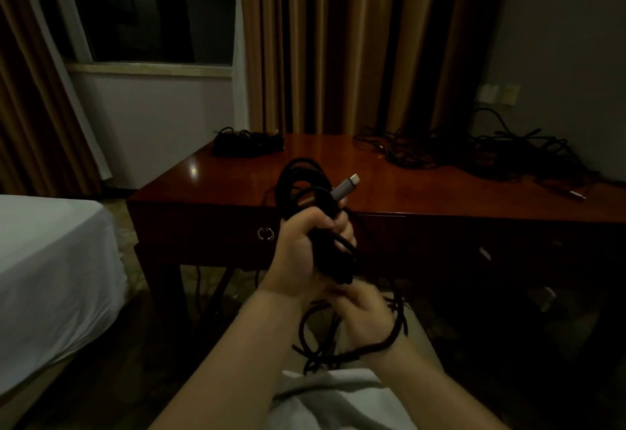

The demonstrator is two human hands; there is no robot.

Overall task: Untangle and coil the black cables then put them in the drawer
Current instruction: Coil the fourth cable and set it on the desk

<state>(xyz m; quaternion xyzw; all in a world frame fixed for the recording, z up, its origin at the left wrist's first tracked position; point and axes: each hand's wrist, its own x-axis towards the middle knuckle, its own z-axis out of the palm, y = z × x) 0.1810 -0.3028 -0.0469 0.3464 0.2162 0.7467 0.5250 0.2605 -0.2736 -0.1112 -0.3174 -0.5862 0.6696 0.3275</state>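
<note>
My left hand [306, 246] grips a coil of black cable [299, 182] in front of the desk, with the cable's grey plug [343, 187] sticking up to the right of the loops. Just below it, my right hand [364, 314] is blurred and holds the loose end of the same cable, which loops around my wrist [382, 346]. A coiled bundle of black cables [247, 143] lies on the desk's far left corner. A tangled heap of black cables [481, 151] spreads over the desk's right side. The drawer [210, 231] with its ring handle [265, 233] is closed.
The wooden desk [216, 189] stands before curtains [338, 43] and a window [149, 9]. A white bed [50, 277] is at the left. Wall sockets [498, 94] sit above the tangled heap. A loose plug end [577, 195] lies near the desk's right front edge.
</note>
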